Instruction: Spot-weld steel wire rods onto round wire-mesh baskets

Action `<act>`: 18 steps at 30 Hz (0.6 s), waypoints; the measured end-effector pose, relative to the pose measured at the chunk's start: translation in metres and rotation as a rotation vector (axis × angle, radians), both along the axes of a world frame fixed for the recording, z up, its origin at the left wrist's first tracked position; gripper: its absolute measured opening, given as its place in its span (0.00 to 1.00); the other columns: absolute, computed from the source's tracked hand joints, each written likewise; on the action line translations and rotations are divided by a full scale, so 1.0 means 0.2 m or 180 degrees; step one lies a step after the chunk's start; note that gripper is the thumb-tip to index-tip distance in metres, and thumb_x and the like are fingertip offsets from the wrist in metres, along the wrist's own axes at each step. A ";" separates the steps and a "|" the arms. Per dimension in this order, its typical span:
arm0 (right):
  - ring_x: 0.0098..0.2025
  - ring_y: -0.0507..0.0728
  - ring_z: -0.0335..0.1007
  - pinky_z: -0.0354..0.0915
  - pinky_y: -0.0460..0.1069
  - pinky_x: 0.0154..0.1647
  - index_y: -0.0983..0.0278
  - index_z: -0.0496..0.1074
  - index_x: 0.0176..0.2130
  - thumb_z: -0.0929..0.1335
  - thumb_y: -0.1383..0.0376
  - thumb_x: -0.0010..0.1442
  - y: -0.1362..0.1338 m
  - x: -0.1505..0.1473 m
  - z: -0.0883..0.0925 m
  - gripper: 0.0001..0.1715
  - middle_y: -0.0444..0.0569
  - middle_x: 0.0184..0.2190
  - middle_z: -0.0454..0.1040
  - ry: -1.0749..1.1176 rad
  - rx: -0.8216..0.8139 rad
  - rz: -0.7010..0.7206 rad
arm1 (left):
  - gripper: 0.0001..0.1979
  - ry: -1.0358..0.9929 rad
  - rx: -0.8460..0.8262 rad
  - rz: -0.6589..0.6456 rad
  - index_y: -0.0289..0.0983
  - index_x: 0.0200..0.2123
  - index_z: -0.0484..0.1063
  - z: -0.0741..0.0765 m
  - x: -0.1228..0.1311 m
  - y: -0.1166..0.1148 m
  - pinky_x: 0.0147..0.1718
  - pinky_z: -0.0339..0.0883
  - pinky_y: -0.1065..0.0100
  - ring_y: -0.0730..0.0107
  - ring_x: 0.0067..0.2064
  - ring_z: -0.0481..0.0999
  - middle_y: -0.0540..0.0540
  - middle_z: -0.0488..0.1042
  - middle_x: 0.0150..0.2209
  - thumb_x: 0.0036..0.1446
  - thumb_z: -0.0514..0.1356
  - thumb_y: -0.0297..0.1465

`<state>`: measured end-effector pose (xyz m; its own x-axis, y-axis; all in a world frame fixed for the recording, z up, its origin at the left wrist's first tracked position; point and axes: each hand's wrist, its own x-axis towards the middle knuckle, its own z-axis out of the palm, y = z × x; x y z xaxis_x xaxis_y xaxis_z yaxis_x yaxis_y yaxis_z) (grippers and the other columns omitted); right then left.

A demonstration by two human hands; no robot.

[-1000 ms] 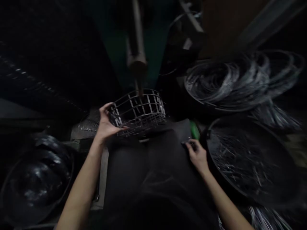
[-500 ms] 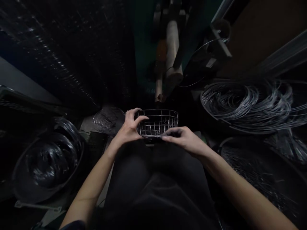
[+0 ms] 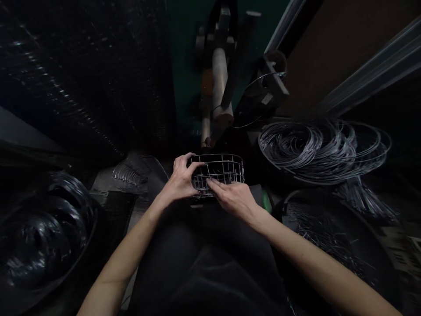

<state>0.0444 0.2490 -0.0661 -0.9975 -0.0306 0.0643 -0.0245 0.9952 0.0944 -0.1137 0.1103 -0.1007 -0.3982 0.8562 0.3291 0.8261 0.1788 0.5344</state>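
A small oval wire basket [image 3: 226,163] of thin metal rods is in front of me, just below the machine's rod ends. My left hand [image 3: 184,175] grips its left end, with fingers over the upper rim and the thumb lower down. My right hand [image 3: 232,195] is at the near side of the basket. Its fingers are pressed together and point left against the lower wires. Whether a small piece of wire is between those fingertips, I cannot make out in the dim light.
A machine with a thick metal cylinder [image 3: 221,83] stands ahead. On the right are a tub of large wire rings [image 3: 296,145] and a black tub [image 3: 371,228] of short wire pieces. Shiny wire coils [image 3: 42,237] fill a container at left. Curved wire pieces [image 3: 128,173] lie left of the basket.
My right hand has moved left along the basket's near side, its fingers now over the lower wires. My left hand keeps its grip. The whole view has shifted slightly.
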 end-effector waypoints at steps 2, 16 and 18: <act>0.27 0.52 0.75 0.62 0.48 0.25 0.64 0.71 0.54 0.63 0.72 0.61 0.01 0.00 -0.01 0.23 0.49 0.50 0.74 0.0096 0.0025 0.0072 | 0.38 -0.0028 0.0024 0.0015 0.39 0.54 0.65 0.00 0.00 0.01 0.58 0.56 0.45 0.44 0.60 0.55 0.34 0.53 0.58 0.39 0.72 0.42; 0.30 0.51 0.76 0.62 0.46 0.28 0.57 0.74 0.50 0.65 0.69 0.61 0.16 -0.08 -0.02 0.19 0.42 0.47 0.76 0.0608 -0.0106 0.0129 | 0.40 0.0058 0.0100 0.0132 0.39 0.53 0.65 0.04 -0.09 0.11 0.58 0.54 0.43 0.42 0.61 0.53 0.34 0.52 0.60 0.35 0.73 0.39; 0.30 0.52 0.77 0.63 0.46 0.29 0.56 0.74 0.50 0.65 0.69 0.61 0.17 -0.09 -0.02 0.19 0.43 0.47 0.77 0.0601 -0.0153 0.0105 | 0.39 0.0075 0.0110 0.0127 0.39 0.54 0.65 0.04 -0.10 0.12 0.58 0.54 0.43 0.42 0.61 0.54 0.34 0.52 0.60 0.36 0.72 0.38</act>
